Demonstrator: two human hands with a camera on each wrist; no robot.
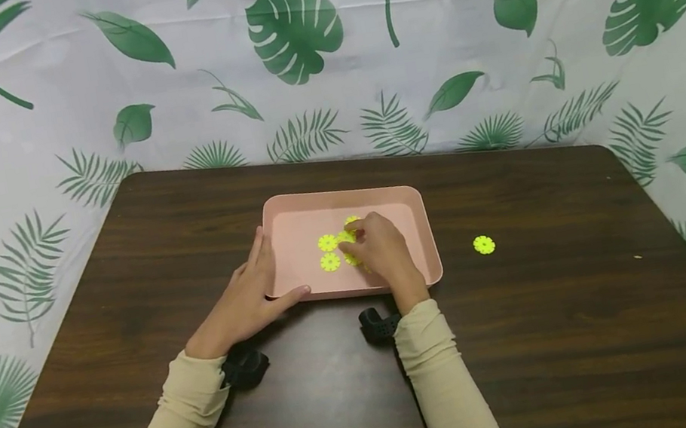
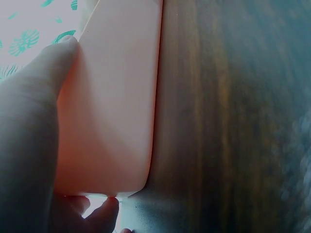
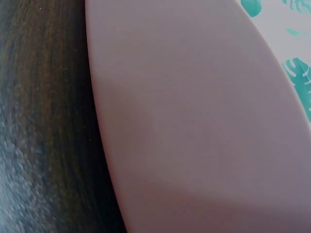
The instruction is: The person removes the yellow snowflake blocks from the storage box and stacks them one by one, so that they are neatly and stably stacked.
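Note:
A shallow pink tray (image 1: 288,216) lies on the table with several flat yellow flower-shaped discs (image 1: 330,262) grouped around its middle. My left hand (image 1: 245,292) rests against the tray's left end, fingers straight along the side and thumb on the front rim. In the left wrist view the thumb (image 2: 60,58) lies along the tray's wall (image 2: 116,97). Over the tray, my right hand (image 1: 383,245) pinches a yellow disc (image 1: 345,236) by its edges between thumb and forefinger. That hand partly covers other discs. Only tray wall (image 3: 194,111) fills the right wrist view, without the fingers.
One more yellow disc (image 1: 484,244) lies alone on the dark wooden table (image 1: 558,298), right of the tray. A leaf-patterned cloth (image 1: 322,95) hangs behind the table. Black wrist cameras sit on the left (image 1: 246,366) and right (image 1: 378,325) wrists.

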